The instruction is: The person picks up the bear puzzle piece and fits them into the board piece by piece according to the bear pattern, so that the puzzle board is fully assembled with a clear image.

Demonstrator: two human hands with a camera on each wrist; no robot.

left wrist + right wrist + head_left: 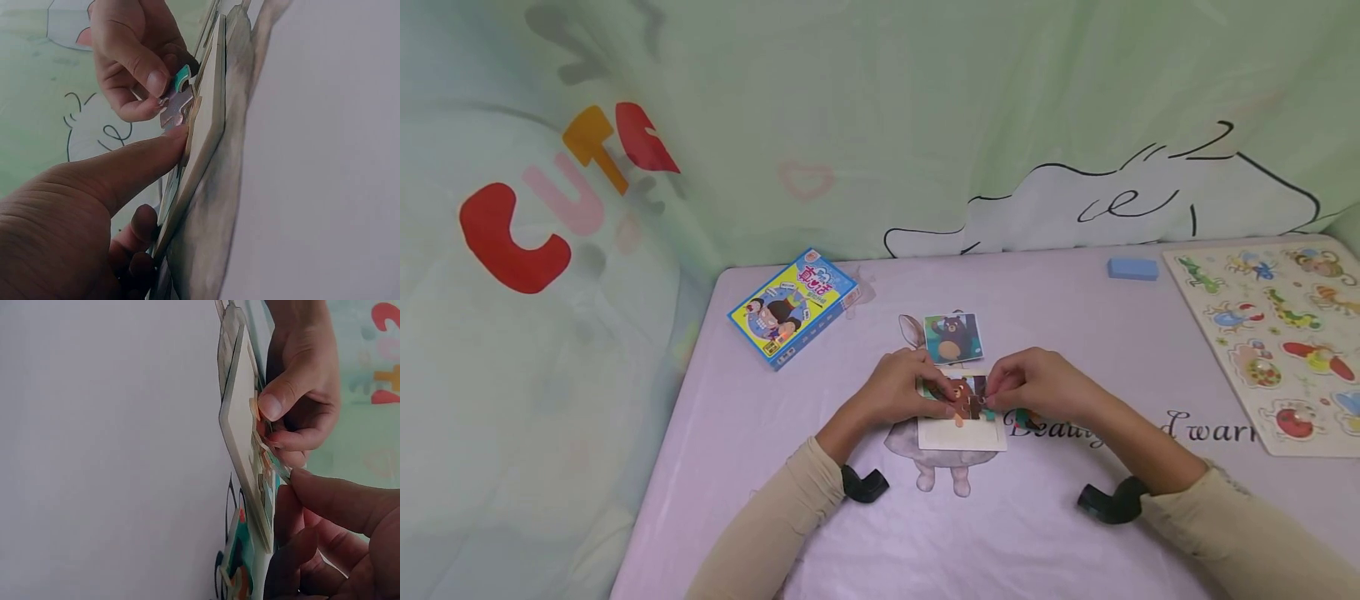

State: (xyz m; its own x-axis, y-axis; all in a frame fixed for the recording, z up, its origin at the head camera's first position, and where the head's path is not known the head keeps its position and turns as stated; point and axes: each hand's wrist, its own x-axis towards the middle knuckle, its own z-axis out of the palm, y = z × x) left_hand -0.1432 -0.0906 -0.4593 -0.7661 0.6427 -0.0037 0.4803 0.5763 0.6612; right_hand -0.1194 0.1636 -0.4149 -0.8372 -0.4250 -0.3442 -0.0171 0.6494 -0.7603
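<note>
A shallow puzzle board (964,437) lies flat on the table, holding several bear-picture pieces in its upper part. My left hand (904,385) rests over its left side; the thumb and a finger press on the pieces. My right hand (1037,383) pinches a brown puzzle piece with a green corner (177,103) between thumb and forefinger. That piece tilts over the board's right side, touching or nearly touching the pieces there. Just above the board lies a picture card (953,337) of a dark bear. Loose green and orange pieces (237,550) lie right of the board, partly under my right hand.
A blue and yellow card-game box (793,308) lies at the back left. A blue block (1132,268) is near the table's back edge. At the right lies a wooden insect puzzle board (1232,379). Printed curtains hang behind and at the left.
</note>
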